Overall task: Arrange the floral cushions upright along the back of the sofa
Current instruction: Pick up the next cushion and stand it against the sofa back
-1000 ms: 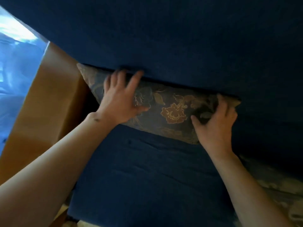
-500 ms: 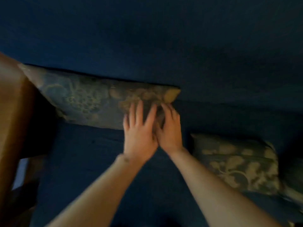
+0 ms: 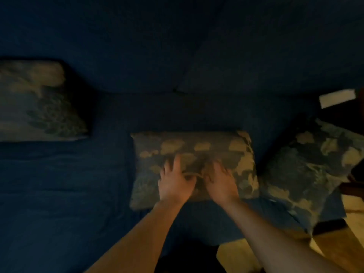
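Observation:
A dark blue sofa fills the view, its backrest (image 3: 177, 46) above and its seat (image 3: 59, 184) below. One floral cushion (image 3: 35, 101) stands against the backrest at the far left. A second floral cushion (image 3: 216, 146) lies flat on the seat in the middle. My left hand (image 3: 174, 184) and my right hand (image 3: 220, 184) rest side by side on its near half, fingers pressed into the fabric with a fold bunched between them. A third floral cushion (image 3: 307, 170) lies tilted at the right end of the seat, touching the middle one.
A white flat object (image 3: 336, 98) lies near the backrest at the right. A lit wooden floor (image 3: 236, 255) shows below the seat's front edge at the lower right. The picture is dim and a little blurred.
Both hands have left the cushion at the left, which stays against the backrest. The view swung right and my hands came down on the middle cushion lying on the seat.

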